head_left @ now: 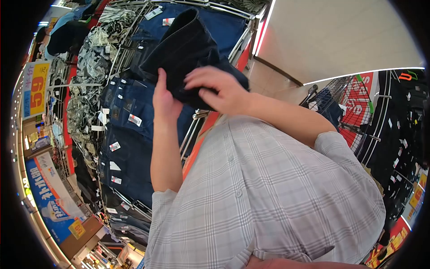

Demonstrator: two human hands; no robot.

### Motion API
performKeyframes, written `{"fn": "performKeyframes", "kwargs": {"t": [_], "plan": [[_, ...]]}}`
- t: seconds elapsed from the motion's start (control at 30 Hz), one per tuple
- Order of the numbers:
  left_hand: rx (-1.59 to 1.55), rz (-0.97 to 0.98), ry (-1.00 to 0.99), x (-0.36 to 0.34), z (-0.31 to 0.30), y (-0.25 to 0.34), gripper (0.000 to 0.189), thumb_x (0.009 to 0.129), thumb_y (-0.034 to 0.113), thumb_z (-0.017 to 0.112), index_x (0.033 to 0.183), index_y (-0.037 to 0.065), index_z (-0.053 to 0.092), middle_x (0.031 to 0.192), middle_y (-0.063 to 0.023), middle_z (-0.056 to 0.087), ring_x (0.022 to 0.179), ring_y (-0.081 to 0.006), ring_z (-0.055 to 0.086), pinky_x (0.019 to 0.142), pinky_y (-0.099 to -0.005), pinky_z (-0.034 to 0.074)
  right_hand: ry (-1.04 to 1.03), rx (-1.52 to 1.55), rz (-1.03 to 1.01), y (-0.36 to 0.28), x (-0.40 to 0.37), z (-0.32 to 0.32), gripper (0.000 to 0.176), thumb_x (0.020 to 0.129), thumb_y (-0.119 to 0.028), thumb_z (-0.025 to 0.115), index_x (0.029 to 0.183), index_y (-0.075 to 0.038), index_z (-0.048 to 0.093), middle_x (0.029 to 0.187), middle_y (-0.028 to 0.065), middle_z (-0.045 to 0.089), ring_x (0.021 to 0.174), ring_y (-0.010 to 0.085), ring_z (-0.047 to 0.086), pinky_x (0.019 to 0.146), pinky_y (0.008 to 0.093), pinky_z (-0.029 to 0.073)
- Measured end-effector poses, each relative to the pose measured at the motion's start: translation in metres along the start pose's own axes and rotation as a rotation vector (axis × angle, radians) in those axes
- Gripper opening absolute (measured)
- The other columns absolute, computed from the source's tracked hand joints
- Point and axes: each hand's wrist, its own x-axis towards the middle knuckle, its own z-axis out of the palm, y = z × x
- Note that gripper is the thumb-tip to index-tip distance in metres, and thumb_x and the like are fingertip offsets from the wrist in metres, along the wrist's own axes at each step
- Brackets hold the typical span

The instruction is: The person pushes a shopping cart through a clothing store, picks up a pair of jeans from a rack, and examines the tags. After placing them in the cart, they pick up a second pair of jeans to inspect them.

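Dark garment: a folded piece of black cloth (182, 51), in front of the person and above the rack of jeans; its wide, open end points up and away, and its lower part runs under the right hand.
Left hand: thumb raised along the near edge of the cloth, the rest of the left hand (167, 97) closed around that edge; the fingers beneath are hidden.
Right hand: the right hand (224, 89) lies palm down over the cloth, fingers apart and half bent, touching it; whether they pinch a fold, I cannot tell.
Shirt: a pale checked shirt (273, 188) with buttons down the front, on the person whose hands these are.
Jeans: dark blue jeans (130, 154) with white and red tags, laid out on a metal rack just beside the left forearm.
Patterned clothes: grey and green camouflage pieces (92, 62), bunched together beyond the jeans.
Price sign: a yellow and white sign (36, 89) reading 59, at the far left.
Wire basket: a dark mesh basket (347, 101) with clothing in it, to the right, near a red sign (365, 92).
Black clothes: tagged black clothes (403, 121) at the far right.
Other person: partly visible at the upper left, in a light blue top (63, 21).
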Motion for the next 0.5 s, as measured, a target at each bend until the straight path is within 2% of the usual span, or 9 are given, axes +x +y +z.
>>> {"fn": "performKeyframes", "kwargs": {"t": [0.07,0.13,0.17,0.2,0.27,0.3,0.33,0.4,0.5], "plan": [[-0.006,-0.015,-0.059,-0.013,0.003,0.021,0.060,0.106,0.045,0.043,0.145,0.000,0.045,0.144,-0.0182,0.053,0.132,-0.0350,0.052,0.113,-0.0502,0.040,0.423,-0.124,0.106,-0.004,-0.003,-0.012,0.060,0.078,-0.007,0.074,0.134,0.000,0.054,0.129,0.0162,0.058,0.133,0.0347,0.047,0.113,0.0392,0.038],[0.016,0.012,-0.088,-0.022,-0.004,0.038,0.060,0.106,0.043,0.042,0.147,0.000,0.041,0.147,-0.0184,0.050,0.134,-0.0364,0.051,0.114,-0.0523,0.039,0.677,-0.024,0.295,0.015,-0.003,-0.013,0.071,0.077,-0.016,0.083,0.138,-0.001,0.050,0.134,0.0148,0.056,0.136,0.0299,0.045,0.114,0.0377,0.036],[-0.032,0.022,-0.179,-0.020,-0.017,0.046,0.059,0.106,0.042,0.042,0.148,0.001,0.040,0.148,-0.0185,0.048,0.134,-0.0371,0.050,0.114,-0.0535,0.039,0.531,0.068,0.323,0.039,-0.011,-0.016,0.082,0.074,-0.025,0.088,0.142,-0.001,0.047,0.134,0.0138,0.057,0.132,0.0256,0.049,0.113,0.0356,0.038],[-0.166,-0.002,-0.337,-0.020,-0.026,0.055,0.058,0.107,0.042,0.042,0.148,0.001,0.040,0.148,-0.0176,0.049,0.134,-0.0359,0.051,0.113,-0.0531,0.040,0.526,0.082,0.324,0.040,-0.011,-0.023,0.082,0.074,-0.025,0.088,0.142,-0.001,0.047,0.134,0.0138,0.057,0.132,0.0256,0.049,0.113,0.0356,0.038],[-0.221,0.031,-0.376,-0.021,-0.031,0.072,0.057,0.106,0.041,0.044,0.147,0.002,0.042,0.146,-0.0166,0.052,0.132,-0.0345,0.053,0.112,-0.0528,0.041,-0.147,0.323,0.622,0.037,-0.005,-0.034,0.085,0.073,-0.025,0.088,0.143,-0.001,0.046,0.134,0.0134,0.060,0.126,0.0240,0.055,0.111,0.0331,0.040],[-0.083,0.120,-0.188,-0.023,-0.026,0.081,0.056,0.106,0.040,0.045,0.146,0.002,0.043,0.145,-0.0163,0.053,0.130,-0.0341,0.054,0.111,-0.0527,0.042,-0.174,0.384,0.560,0.052,-0.008,-0.025,0.071,0.075,-0.027,0.087,0.134,-0.001,0.057,0.120,0.0115,0.068,0.111,0.0225,0.064,0.103,0.0340,0.047],[0.053,0.206,0.003,-0.026,-0.023,0.089,0.055,0.106,0.040,0.046,0.145,0.001,0.045,0.144,-0.0160,0.054,0.129,-0.0337,0.055,0.110,-0.0526,0.043,-0.189,0.393,0.558,0.057,-0.006,-0.025,0.071,0.075,-0.027,0.087,0.134,-0.001,0.057,0.120,0.0115,0.068,0.111,0.0225,0.064,0.103,0.0340,0.047],[0.058,0.337,0.140,-0.027,-0.029,0.103,0.055,0.106,0.039,0.047,0.143,0.000,0.046,0.144,-0.0172,0.054,0.129,-0.0354,0.054,0.109,-0.0534,0.044,-0.444,0.194,0.700,0.062,-0.003,-0.029,0.046,0.082,-0.018,0.081,0.120,0.001,0.066,0.107,0.0090,0.073,0.105,0.0184,0.065,0.099,0.0327,0.047],[0.019,0.410,0.196,-0.029,-0.058,0.120,0.057,0.106,0.041,0.045,0.144,-0.001,0.046,0.144,-0.0187,0.053,0.130,-0.0375,0.053,0.111,-0.0542,0.042,-0.477,-0.031,0.736,0.062,-0.006,-0.037,0.033,0.089,-0.023,0.075,0.110,0.002,0.070,0.098,0.0046,0.074,0.096,0.0131,0.065,0.091,0.0302,0.049]]}}
